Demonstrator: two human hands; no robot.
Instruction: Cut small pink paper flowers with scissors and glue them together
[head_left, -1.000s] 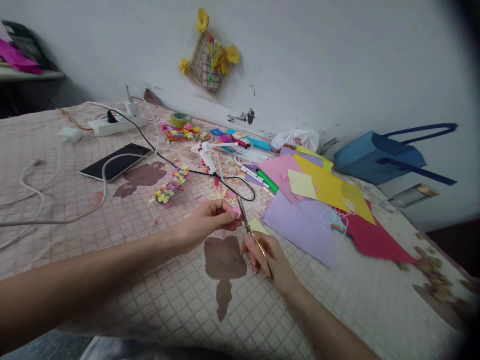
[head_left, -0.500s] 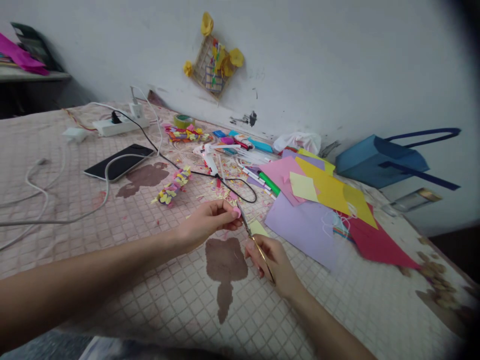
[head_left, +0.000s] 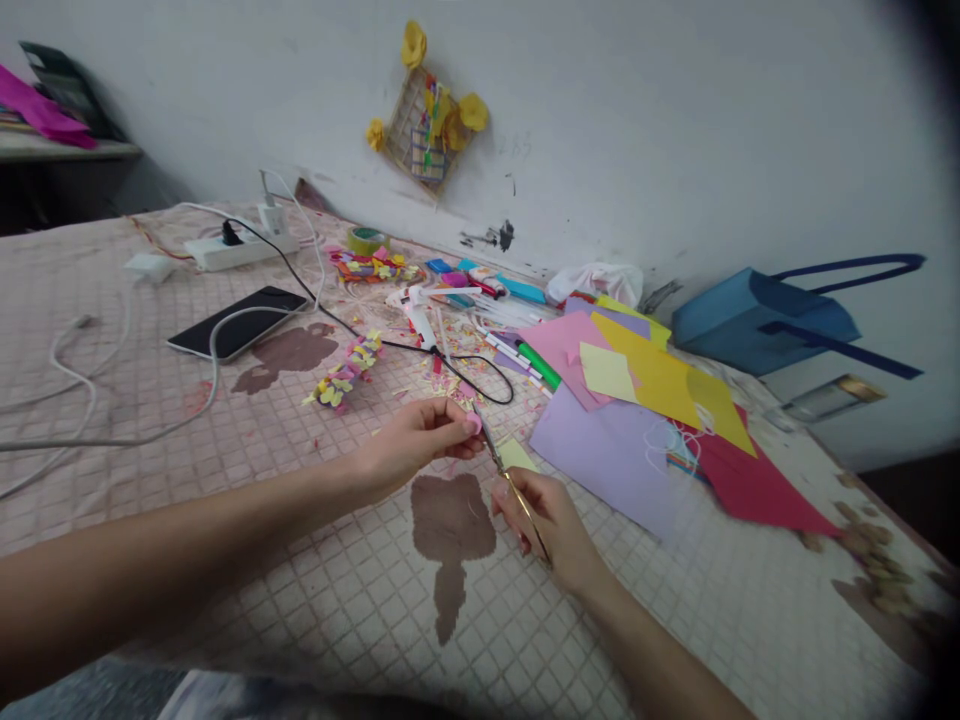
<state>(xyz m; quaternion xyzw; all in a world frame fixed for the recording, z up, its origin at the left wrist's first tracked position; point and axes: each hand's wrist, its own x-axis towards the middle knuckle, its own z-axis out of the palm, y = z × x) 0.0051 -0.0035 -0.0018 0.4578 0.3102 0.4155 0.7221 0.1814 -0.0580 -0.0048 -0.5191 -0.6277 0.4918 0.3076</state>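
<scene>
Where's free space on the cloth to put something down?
Bare cloth front right, below the purple sheet and red sheet. Smaller strip between the white cable and the left forearm. Crowded: pens and scraps around the glue gun, by the wall.

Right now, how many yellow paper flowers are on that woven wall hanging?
3: one yellow paper flower at the top of the woven wall hanging, one at its left corner, one at its right. Others may hide among the coloured bits in the middle.
</scene>
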